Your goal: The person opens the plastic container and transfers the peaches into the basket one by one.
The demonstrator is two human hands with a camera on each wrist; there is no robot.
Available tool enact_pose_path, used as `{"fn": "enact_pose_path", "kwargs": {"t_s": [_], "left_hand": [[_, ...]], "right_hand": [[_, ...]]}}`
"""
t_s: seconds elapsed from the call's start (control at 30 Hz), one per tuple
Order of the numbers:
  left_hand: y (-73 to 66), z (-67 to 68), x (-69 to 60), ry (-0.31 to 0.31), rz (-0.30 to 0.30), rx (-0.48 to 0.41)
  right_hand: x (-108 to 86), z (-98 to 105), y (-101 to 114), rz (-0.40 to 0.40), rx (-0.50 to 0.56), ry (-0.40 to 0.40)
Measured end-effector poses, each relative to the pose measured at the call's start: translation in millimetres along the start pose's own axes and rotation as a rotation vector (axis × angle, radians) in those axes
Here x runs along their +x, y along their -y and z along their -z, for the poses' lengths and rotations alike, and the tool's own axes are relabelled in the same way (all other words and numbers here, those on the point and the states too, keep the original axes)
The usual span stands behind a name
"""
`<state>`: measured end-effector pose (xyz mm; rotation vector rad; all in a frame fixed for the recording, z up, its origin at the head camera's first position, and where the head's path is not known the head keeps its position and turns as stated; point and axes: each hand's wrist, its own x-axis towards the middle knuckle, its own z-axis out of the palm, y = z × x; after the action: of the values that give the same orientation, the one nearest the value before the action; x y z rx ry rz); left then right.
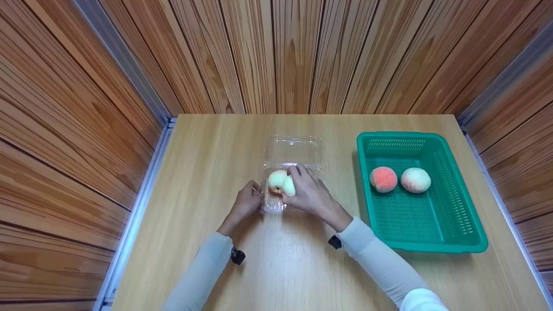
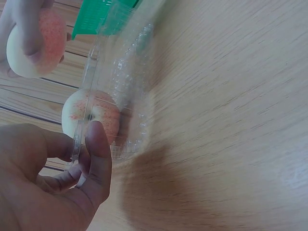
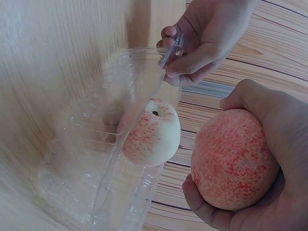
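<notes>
A clear plastic clamshell box [image 1: 274, 206] lies with its lid [image 1: 293, 151] folded back toward the far side. One pale peach with red speckles [image 3: 154, 134] sits inside the box near its left end. My left hand [image 1: 248, 201] pinches the box's left rim between thumb and fingers, as the left wrist view shows. A second peach [image 3: 233, 161], red-speckled on one side and pale on the other, is gripped in my right hand [image 1: 309, 190]. That hand holds it above the box, beside the first peach and apart from it in the right wrist view.
To the right stands a green plastic basket [image 1: 462, 190] with perforated sides. It holds a pink-red peach [image 1: 383, 179] and a whitish speckled peach [image 1: 415, 180]. Wood-panelled walls [image 1: 293, 56] rise behind and at both sides of the wooden table [image 1: 207, 151].
</notes>
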<state>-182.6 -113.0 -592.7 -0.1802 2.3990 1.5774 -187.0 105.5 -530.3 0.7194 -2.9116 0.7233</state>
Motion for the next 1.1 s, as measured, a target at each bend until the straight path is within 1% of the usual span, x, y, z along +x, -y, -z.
{"fn": "enact_pose_path", "kwargs": {"t_s": [0.17, 0.27, 0.43, 0.53, 0.67, 0.77, 0.93, 1.1], "left_hand": [[-1.3, 0.2, 1.0, -0.007, 0.015, 0.024], [-1.7, 0.1, 1.4, -0.006, 0.020, 0.022], [-2.4, 0.2, 1.2, 0.000, 0.026, 0.020], [-2.6, 0.6, 1.1, -0.005, 0.015, 0.035], [-1.3, 0.5, 1.7, -0.020, -0.015, 0.060], [-0.2, 0.0, 2.1, -0.022, -0.020, 0.058], [-0.3, -0.2, 0.8, -0.002, 0.012, 0.014], [-0.8, 0.2, -0.3, -0.002, -0.011, 0.012]], "right_hand": [[-0.1, 3, 0, 0.032, -0.029, -0.030], [0.2, 6, 1, 0.028, -0.036, -0.033], [0.9, 11, 0, 0.007, -0.033, -0.010], [1.4, 13, -1, 0.003, -0.029, -0.003], [2.3, 17, -2, -0.009, -0.012, 0.014], [2.9, 20, -3, -0.021, -0.006, 0.031], [2.9, 23, -6, -0.016, -0.023, 0.017], [2.3, 27, -9, 0.001, -0.052, -0.011]]}}
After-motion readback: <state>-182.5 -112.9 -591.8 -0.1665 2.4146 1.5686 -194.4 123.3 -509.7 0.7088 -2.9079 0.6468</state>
